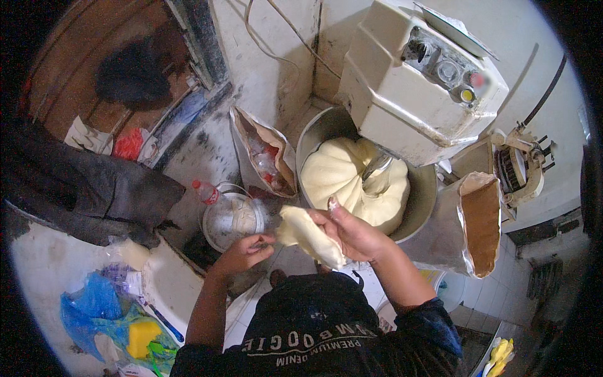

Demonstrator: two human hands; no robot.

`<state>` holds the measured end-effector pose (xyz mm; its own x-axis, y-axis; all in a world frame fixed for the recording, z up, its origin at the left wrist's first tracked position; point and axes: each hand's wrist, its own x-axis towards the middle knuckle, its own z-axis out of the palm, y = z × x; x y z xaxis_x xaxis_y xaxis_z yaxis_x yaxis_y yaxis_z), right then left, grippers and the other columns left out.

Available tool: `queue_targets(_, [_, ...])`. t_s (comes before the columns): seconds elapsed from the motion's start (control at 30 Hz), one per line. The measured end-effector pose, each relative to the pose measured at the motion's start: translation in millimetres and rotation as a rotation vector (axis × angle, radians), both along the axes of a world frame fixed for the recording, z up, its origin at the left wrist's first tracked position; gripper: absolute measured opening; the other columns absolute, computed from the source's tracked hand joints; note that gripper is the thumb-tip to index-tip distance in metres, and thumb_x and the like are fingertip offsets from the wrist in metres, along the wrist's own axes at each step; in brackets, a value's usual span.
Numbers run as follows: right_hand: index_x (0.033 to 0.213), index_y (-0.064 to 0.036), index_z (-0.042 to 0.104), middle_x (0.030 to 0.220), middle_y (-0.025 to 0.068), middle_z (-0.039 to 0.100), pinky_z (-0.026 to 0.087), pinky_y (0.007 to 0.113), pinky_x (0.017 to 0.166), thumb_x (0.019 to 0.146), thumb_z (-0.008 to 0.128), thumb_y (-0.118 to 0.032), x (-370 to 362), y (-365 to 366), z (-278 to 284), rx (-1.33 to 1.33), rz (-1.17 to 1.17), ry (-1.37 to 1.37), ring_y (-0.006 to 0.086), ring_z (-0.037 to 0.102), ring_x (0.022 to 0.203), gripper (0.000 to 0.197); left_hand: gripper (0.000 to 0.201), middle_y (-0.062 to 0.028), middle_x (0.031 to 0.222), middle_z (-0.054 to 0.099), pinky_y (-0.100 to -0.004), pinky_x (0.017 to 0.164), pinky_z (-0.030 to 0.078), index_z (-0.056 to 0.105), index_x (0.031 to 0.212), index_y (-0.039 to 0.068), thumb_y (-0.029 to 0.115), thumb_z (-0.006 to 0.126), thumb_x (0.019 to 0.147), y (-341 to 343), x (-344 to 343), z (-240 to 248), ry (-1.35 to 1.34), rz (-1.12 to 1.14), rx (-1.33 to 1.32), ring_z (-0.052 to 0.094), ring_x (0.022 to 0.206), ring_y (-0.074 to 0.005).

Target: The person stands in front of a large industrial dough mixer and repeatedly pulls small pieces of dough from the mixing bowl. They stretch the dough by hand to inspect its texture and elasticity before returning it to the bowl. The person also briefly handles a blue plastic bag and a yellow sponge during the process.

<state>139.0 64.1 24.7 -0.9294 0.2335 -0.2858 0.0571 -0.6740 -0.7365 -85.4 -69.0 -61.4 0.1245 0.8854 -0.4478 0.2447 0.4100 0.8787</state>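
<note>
A pale, floppy piece of dough hangs in front of me, lying against my right hand, whose fingers are behind it and whose thumb points up. To its left is my left hand, fingers curled together close to the dough's edge. A small dark spot shows at those fingertips, too small to name. Just beyond, a large mass of cream-coloured dough fills the metal mixing bowl, folded around the metal hook of the white mixer.
Left of the bowl stand an open paper sack with plastic waste, a pail and a red-capped bottle. An open brown-lined sack is on the right. Blue and yellow plastic bags lie at lower left.
</note>
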Motion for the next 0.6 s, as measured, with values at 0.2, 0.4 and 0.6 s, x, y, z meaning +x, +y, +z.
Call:
queue_targets(0.2, [0.137, -0.0022, 0.015, 0.119, 0.0101, 0.044, 0.040, 0.023, 0.080, 0.084, 0.017, -0.066, 0.9, -4.6, -0.4, 0.215, 0.343, -0.151, 0.0119, 0.046, 0.098, 0.083, 0.070, -0.0092, 0.136, 0.033, -0.0334, 0.101, 0.027, 0.034, 0.131, 0.002, 0.026, 0.068, 0.074, 17.4, 14.7, 29.6, -0.212, -0.014, 0.495, 0.028, 0.126, -0.0184])
queue_targets(0.4, [0.137, -0.0046, 0.023, 0.120, 0.0163, 0.048, 0.040, 0.026, 0.081, 0.082, 0.013, -0.069, -3.8, 8.6, 15.3, 0.607, 0.440, -0.143, 0.0141, 0.047, 0.100, 0.085, 0.045, -0.0096, 0.119, 0.049, -0.0311, 0.093, 0.036, 0.041, 0.124, 0.001, 0.018, 0.056, 0.085, 17.2, 33.7, 62.2, -0.434, -0.048, 0.093, 0.045, 0.110, -0.0163])
queue_targets(0.6, [0.129, -0.0023, 0.038, 0.091, 0.0092, 0.057, 0.043, 0.026, 0.077, 0.088, 0.027, -0.058, 2.2, 34.0, -13.3, 0.533, 0.012, -0.289, 0.0145, 0.054, 0.084, 0.070, 0.038, -0.0091, 0.108, 0.055, -0.0284, 0.087, 0.041, 0.041, 0.121, -0.002, 0.022, 0.045, 0.091, 0.6, 36.8, 62.7, -0.738, 0.355, -0.187, 0.054, 0.098, -0.0157])
